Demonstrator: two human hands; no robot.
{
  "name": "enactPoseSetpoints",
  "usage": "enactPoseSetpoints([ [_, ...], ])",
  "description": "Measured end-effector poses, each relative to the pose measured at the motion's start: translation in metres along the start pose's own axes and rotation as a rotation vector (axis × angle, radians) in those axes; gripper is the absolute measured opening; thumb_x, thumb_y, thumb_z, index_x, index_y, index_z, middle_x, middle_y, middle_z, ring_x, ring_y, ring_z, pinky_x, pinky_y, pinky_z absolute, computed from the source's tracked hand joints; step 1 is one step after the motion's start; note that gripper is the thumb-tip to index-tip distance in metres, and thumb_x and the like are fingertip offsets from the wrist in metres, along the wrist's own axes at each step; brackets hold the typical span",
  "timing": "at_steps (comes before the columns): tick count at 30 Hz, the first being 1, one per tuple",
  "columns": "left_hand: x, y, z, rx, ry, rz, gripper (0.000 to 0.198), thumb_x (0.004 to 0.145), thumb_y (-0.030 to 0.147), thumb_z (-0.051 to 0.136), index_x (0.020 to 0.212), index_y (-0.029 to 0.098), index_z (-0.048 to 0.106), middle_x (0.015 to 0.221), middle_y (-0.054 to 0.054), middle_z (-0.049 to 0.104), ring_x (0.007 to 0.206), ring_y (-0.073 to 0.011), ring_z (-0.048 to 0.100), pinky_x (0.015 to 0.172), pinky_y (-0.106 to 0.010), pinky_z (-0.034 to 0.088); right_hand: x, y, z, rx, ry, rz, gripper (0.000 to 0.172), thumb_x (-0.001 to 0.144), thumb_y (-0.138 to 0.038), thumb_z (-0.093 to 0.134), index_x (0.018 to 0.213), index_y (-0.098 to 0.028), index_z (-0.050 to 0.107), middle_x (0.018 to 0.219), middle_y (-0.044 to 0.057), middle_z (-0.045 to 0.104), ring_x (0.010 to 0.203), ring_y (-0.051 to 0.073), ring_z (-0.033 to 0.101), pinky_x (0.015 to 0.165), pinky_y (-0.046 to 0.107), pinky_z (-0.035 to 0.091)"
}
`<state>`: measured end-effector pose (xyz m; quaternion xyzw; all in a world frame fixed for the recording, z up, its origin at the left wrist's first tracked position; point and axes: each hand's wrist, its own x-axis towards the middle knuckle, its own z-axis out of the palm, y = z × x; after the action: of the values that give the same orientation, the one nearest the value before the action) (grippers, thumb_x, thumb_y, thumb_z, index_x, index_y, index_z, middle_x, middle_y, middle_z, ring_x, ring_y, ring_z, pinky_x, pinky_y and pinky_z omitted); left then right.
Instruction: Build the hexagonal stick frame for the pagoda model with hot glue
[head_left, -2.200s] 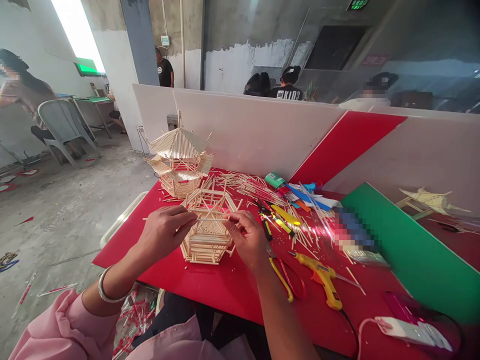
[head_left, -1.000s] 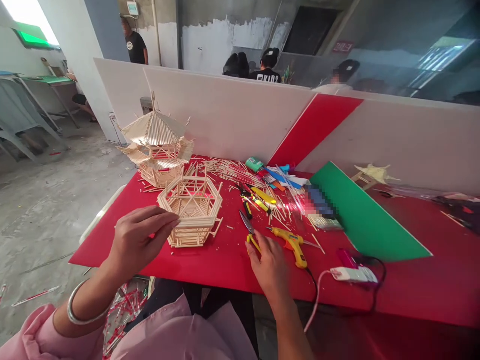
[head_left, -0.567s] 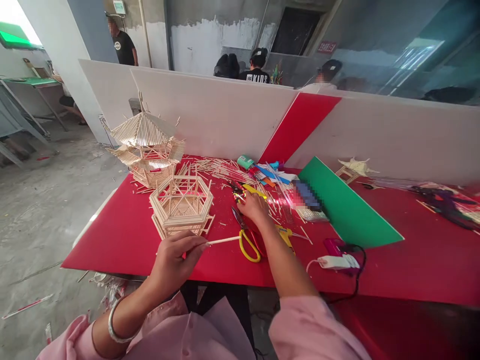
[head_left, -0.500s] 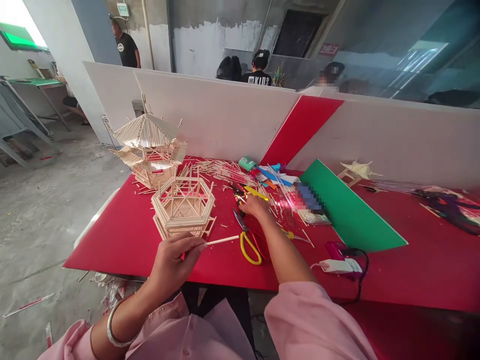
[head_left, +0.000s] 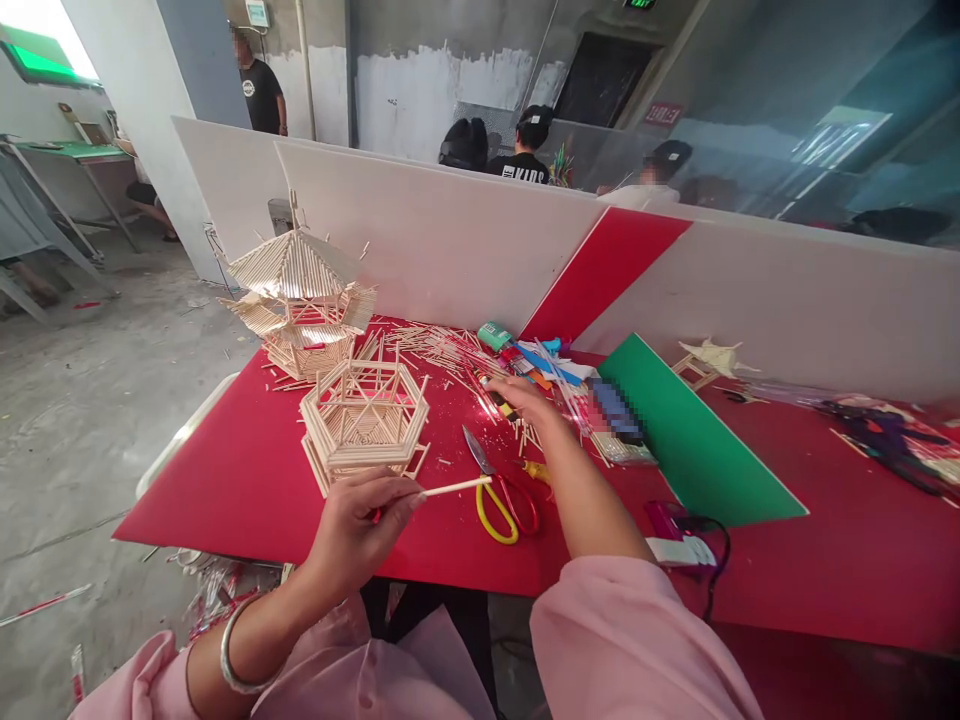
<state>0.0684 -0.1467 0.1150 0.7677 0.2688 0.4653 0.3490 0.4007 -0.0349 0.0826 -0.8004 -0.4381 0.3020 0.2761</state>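
My left hand [head_left: 369, 515] pinches a thin pale wooden stick [head_left: 457, 487], which points right above the table's front. Just beyond this hand stands a hexagonal stick frame [head_left: 364, 410], open at the top. My right hand [head_left: 525, 397] reaches over the litter of sticks, its fingers closed about a black-and-yellow tool [head_left: 505, 408] that is mostly hidden. Nearer to me lie scissors [head_left: 496, 490] with one yellow and one red handle. A yellow-handled item [head_left: 538, 471] shows partly beside my right forearm.
A roofed stick pagoda [head_left: 296, 300] stands at the back left. Loose sticks [head_left: 442, 345], a green-labelled container [head_left: 493, 335] and a blurred phone-like object [head_left: 616, 408] lie behind my right hand. A green board [head_left: 697, 440] leans at right, near a white plug [head_left: 681, 551]. White panels [head_left: 450, 220] border the table.
My right hand has shifted slightly, and the yellow handle beside it no longer shows. My left hand still holds the stick, moved slightly right. The whole view has shifted a little.
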Motion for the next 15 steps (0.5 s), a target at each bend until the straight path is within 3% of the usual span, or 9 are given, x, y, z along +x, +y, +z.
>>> enactPoseSetpoints([
  [4,0.001,0.002,0.016,-0.051,-0.046,-0.035,0.016,0.092,0.022,0.061,0.083,0.017,0.073,0.066,-0.003,0.068,0.059,-0.013,0.06,0.055,-0.024,0.046,-0.016,-0.002,-0.014,0.283,-0.025,-0.085,0.056,0.097,-0.052,0.032,0.121,-0.011,0.06,0.107,0.016,0.07,0.092,0.025,0.067,0.076,0.041,0.057],
  [7,0.004,-0.002,0.029,-0.038,-0.026,-0.045,0.018,0.092,0.023,0.061,0.081,0.017,0.073,0.064,-0.002,0.067,0.058,-0.0125,0.059,0.055,-0.023,0.045,-0.05,-0.002,-0.013,0.571,-0.044,-0.224,0.066,0.088,-0.066,0.031,0.123,-0.017,0.059,0.115,0.015,0.068,0.105,0.028,0.064,0.084,0.045,0.055],
  [10,0.008,-0.009,0.038,-0.017,0.037,-0.103,0.018,0.09,0.023,0.061,0.079,0.016,0.073,0.061,-0.001,0.064,0.056,-0.0114,0.057,0.054,-0.022,0.043,-0.099,0.002,0.002,1.168,-0.279,-0.371,0.067,0.071,-0.068,0.05,0.118,-0.021,0.061,0.12,0.014,0.065,0.115,0.031,0.058,0.095,0.051,0.05],
  [12,0.011,-0.013,0.041,-0.01,0.078,-0.141,0.018,0.09,0.023,0.061,0.078,0.016,0.073,0.061,0.0,0.062,0.055,-0.0107,0.055,0.053,-0.021,0.041,-0.134,0.008,0.018,1.342,-0.411,-0.313,0.059,0.065,-0.054,0.059,0.116,-0.024,0.061,0.113,0.01,0.066,0.113,0.03,0.058,0.097,0.051,0.049],
  [15,0.016,-0.016,0.043,-0.005,0.124,-0.172,0.018,0.089,0.023,0.062,0.075,0.016,0.072,0.061,0.0,0.06,0.055,-0.01,0.053,0.053,-0.02,0.039,-0.182,0.021,0.045,1.376,-0.494,-0.177,0.054,0.062,-0.042,0.06,0.114,-0.026,0.061,0.106,0.009,0.067,0.111,0.031,0.059,0.099,0.053,0.047],
])
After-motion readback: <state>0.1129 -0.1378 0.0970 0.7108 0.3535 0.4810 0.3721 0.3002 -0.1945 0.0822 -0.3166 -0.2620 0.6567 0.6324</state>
